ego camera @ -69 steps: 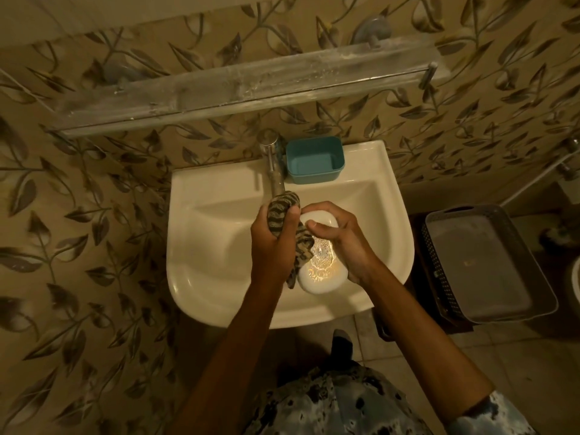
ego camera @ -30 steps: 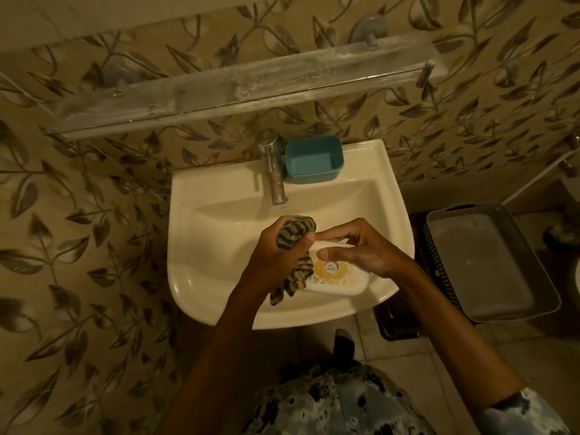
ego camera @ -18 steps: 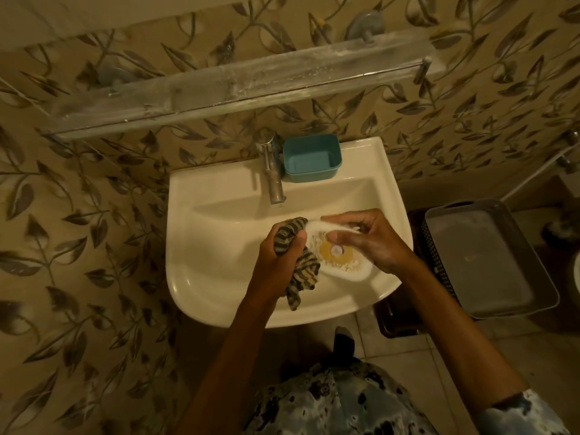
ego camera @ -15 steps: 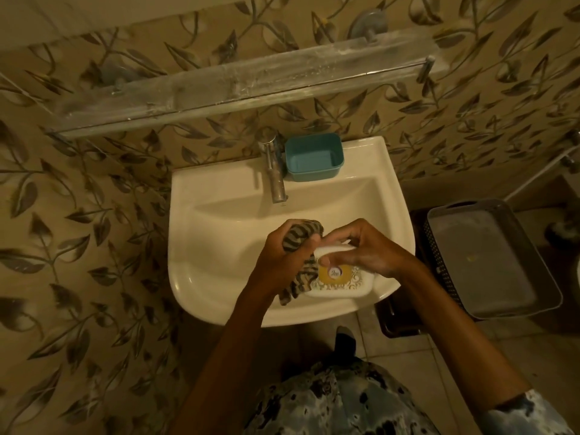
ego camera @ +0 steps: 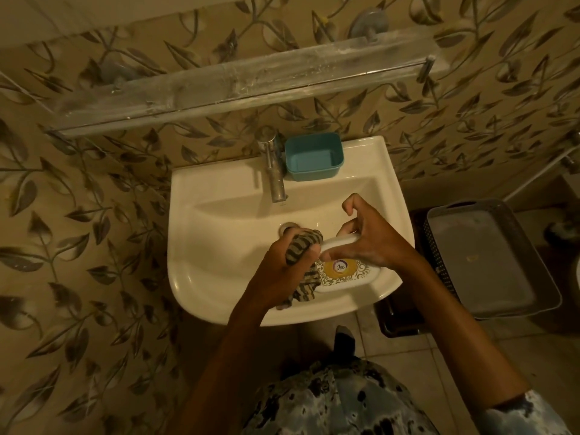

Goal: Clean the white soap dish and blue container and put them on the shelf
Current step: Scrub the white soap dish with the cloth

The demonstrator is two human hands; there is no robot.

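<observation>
Two hands wiping my white soap dish [ego camera: 343, 273] over the sink [ego camera: 219, 246].
My left hand [ego camera: 282, 262] squeezes the striped cloth [ego camera: 303, 246]; my right hand [ego camera: 373, 240] pinches the dish's rim, other fingers loose. I should hold tight and rub every corner.

Over the white basin [ego camera: 219, 246] at frame centre, a white soap dish [ego camera: 345, 273] is gripped by the right hand [ego camera: 373, 243] and rubbed with a striped cloth [ego camera: 303, 246] clutched in the left hand [ego camera: 282, 271]; a blue container [ego camera: 314, 157] is seen beside the tap [ego camera: 274, 171], below the shelf [ego camera: 238, 86].
</observation>
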